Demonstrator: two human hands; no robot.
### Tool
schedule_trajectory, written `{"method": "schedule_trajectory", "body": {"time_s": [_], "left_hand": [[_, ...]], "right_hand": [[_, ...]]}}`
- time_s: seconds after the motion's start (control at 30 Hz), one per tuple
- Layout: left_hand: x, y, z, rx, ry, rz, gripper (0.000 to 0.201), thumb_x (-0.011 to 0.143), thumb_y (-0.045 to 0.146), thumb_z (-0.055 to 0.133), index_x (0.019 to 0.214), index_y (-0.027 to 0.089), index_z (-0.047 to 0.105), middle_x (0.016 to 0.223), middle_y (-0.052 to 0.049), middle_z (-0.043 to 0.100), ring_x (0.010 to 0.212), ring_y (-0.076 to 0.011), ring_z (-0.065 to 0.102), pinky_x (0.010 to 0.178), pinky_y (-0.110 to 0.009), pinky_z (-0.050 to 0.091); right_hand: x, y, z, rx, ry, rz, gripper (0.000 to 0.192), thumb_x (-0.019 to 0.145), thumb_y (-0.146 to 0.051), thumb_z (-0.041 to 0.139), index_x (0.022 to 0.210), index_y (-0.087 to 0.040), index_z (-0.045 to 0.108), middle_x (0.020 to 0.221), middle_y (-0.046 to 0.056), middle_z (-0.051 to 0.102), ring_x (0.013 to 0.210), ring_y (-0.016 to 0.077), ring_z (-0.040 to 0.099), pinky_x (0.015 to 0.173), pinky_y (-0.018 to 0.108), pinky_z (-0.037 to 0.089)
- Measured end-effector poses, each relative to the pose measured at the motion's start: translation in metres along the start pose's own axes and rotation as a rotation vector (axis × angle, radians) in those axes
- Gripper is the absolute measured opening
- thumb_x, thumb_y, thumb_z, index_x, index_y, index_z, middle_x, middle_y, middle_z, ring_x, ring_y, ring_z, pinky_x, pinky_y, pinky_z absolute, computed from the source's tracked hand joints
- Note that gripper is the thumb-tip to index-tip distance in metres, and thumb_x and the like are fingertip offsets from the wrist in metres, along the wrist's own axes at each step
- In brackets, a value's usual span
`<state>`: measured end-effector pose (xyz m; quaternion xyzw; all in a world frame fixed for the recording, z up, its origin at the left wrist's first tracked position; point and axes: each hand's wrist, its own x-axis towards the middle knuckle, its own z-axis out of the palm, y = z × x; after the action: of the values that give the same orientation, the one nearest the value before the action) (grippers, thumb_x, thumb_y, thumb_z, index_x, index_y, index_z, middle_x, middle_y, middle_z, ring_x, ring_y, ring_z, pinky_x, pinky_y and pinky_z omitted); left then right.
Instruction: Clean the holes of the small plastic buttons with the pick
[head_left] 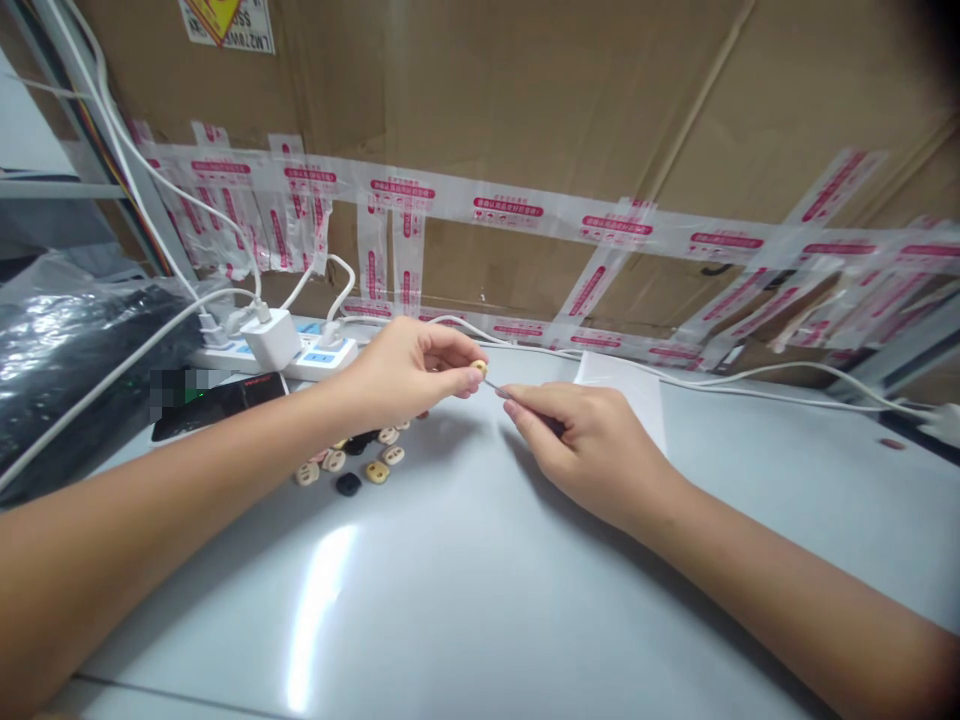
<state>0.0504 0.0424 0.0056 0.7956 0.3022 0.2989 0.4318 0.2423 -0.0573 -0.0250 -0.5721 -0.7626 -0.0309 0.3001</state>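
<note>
My left hand (420, 365) is closed in a pinch on a small yellow two-holed piece (481, 368), like a cord lock, held above the table. My right hand (581, 430) pinches a thin grey object (501, 391), whose far end meets or nearly meets the yellow piece. Fingers hide most of it, so its kind cannot be told. Below my left wrist lie several similar rounded pieces: a yellow one (377, 471), a cream one (393, 455) and a black one (349, 484) among them. My left forearm covers part of this group.
A white power strip (330, 355) with a charger (271, 338) and cables stands at the back left. A black device (225, 405) lies before it, near a dark plastic bag (90, 350). White paper (622, 385) lies behind my right hand. A taped cardboard box (510, 100) rises behind the table (480, 600).
</note>
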Motion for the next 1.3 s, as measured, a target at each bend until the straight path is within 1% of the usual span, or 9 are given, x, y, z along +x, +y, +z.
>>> {"method": "schedule_trajectory", "body": {"time_s": [0.1, 0.3, 0.57, 0.7, 0.87, 1.03, 1.17, 1.23, 1.3], "left_hand": [[-0.001, 0.005, 0.008, -0.055, 0.07, -0.037, 0.006, 0.082, 0.02, 0.071, 0.086, 0.015, 0.069, 0.076, -0.003, 0.074, 0.072, -0.0131, 0.07, 0.065, -0.022, 0.058], [-0.003, 0.004, 0.023, -0.152, 0.147, -0.091, 0.008, 0.082, 0.017, 0.07, 0.082, 0.015, 0.063, 0.075, -0.003, 0.074, 0.073, -0.0153, 0.073, 0.072, -0.027, 0.06], [-0.006, 0.006, 0.028, -0.118, 0.205, -0.132, 0.011, 0.081, 0.02, 0.073, 0.079, 0.016, 0.062, 0.071, -0.003, 0.074, 0.071, -0.017, 0.074, 0.07, -0.029, 0.061], [-0.006, 0.01, 0.031, -0.152, 0.226, -0.204, 0.011, 0.081, 0.018, 0.072, 0.076, 0.015, 0.063, 0.07, -0.003, 0.074, 0.068, -0.0158, 0.074, 0.07, -0.028, 0.061], [-0.006, 0.012, 0.034, -0.217, 0.254, -0.266, 0.013, 0.083, 0.02, 0.072, 0.075, 0.015, 0.064, 0.071, -0.003, 0.074, 0.068, -0.0153, 0.074, 0.072, -0.028, 0.061], [-0.007, 0.013, 0.036, -0.326, 0.269, -0.331, 0.014, 0.083, 0.023, 0.074, 0.075, 0.015, 0.066, 0.072, -0.004, 0.074, 0.066, -0.0139, 0.072, 0.077, -0.029, 0.061], [-0.007, 0.013, 0.036, -0.385, 0.253, -0.367, 0.016, 0.084, 0.026, 0.074, 0.078, 0.014, 0.067, 0.075, -0.005, 0.076, 0.069, -0.0132, 0.073, 0.08, -0.028, 0.06], [-0.005, 0.013, 0.034, -0.381, 0.243, -0.356, 0.014, 0.085, 0.025, 0.074, 0.078, 0.015, 0.067, 0.076, -0.004, 0.076, 0.07, -0.0125, 0.073, 0.08, -0.026, 0.06], [-0.004, 0.013, 0.032, -0.357, 0.22, -0.338, 0.012, 0.086, 0.023, 0.072, 0.079, 0.015, 0.067, 0.078, -0.004, 0.076, 0.071, -0.012, 0.073, 0.08, -0.025, 0.059]], "right_hand": [[0.0, -0.002, -0.002, -0.047, 0.011, 0.02, 0.027, 0.097, -0.024, 0.048, 0.086, -0.021, 0.073, 0.069, 0.003, 0.067, 0.061, 0.0162, 0.057, 0.062, 0.029, 0.036], [-0.002, -0.006, -0.001, -0.2, -0.005, 0.038, 0.03, 0.096, -0.022, 0.045, 0.091, -0.018, 0.074, 0.066, 0.004, 0.061, 0.06, 0.017, 0.055, 0.059, 0.029, 0.033], [-0.007, -0.012, 0.002, -0.602, 0.013, -0.034, 0.031, 0.091, -0.015, 0.046, 0.106, -0.015, 0.073, 0.066, 0.004, 0.057, 0.045, 0.0132, 0.037, 0.046, 0.029, 0.017], [-0.008, -0.015, 0.003, -0.697, 0.02, -0.094, 0.033, 0.084, -0.007, 0.049, 0.105, -0.011, 0.073, 0.063, 0.005, 0.056, 0.044, 0.0131, 0.037, 0.044, 0.03, 0.013], [-0.006, -0.021, -0.001, -0.734, -0.021, -0.106, 0.04, 0.076, 0.004, 0.044, 0.101, -0.009, 0.073, 0.064, 0.007, 0.058, 0.045, 0.0139, 0.042, 0.041, 0.03, 0.012], [-0.005, -0.024, -0.001, -0.748, -0.023, -0.09, 0.04, 0.079, 0.005, 0.039, 0.089, -0.013, 0.074, 0.064, 0.008, 0.058, 0.045, 0.0125, 0.041, 0.04, 0.029, 0.012], [-0.004, -0.022, 0.0, -0.719, -0.023, -0.045, 0.042, 0.081, 0.003, 0.041, 0.103, -0.012, 0.074, 0.067, 0.008, 0.06, 0.046, 0.013, 0.043, 0.042, 0.03, 0.012], [-0.004, -0.019, -0.001, -0.658, -0.035, 0.014, 0.038, 0.086, -0.004, 0.045, 0.11, -0.014, 0.072, 0.07, 0.007, 0.061, 0.046, 0.0137, 0.043, 0.043, 0.03, 0.014], [-0.002, -0.015, -0.004, -0.542, -0.045, 0.087, 0.03, 0.093, -0.015, 0.047, 0.109, -0.016, 0.072, 0.073, 0.006, 0.062, 0.05, 0.0149, 0.046, 0.046, 0.03, 0.019]]}}
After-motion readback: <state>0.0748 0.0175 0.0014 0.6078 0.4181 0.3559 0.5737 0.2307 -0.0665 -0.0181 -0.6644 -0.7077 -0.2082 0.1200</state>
